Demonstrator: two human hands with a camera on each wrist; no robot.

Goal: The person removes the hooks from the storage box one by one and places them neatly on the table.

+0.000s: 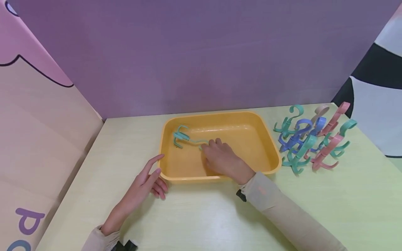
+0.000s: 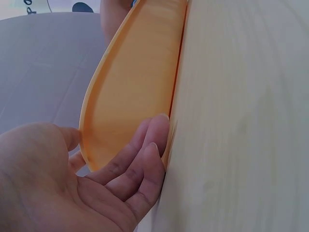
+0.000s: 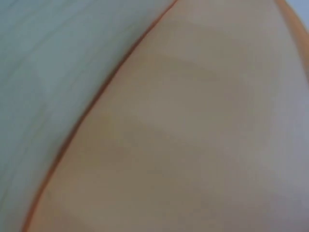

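A yellow plastic tray [image 1: 248,139] lies on the table. Inside it, toward the left, is a green multi-prong hanging hook [image 1: 181,136], lying on its side with its stem pointing right. My right hand [image 1: 221,157] reaches down into the tray and grips the stem's right end with curled fingers, which hide part of it. At the tray's front left corner, my left hand [image 1: 142,186] touches the rim with loosely extended fingers. In the left wrist view, its fingers rest along the tray's outer wall [image 2: 137,72]. The right wrist view holds only the blurred tray wall [image 3: 183,125].
Several similar hooks stand upright in a cluster right of the tray, among them a green hook [image 1: 296,157], a blue hook [image 1: 292,137] and a pink hook [image 1: 326,153]. Behind the table [image 1: 194,216] rises a purple backdrop [image 1: 201,55].
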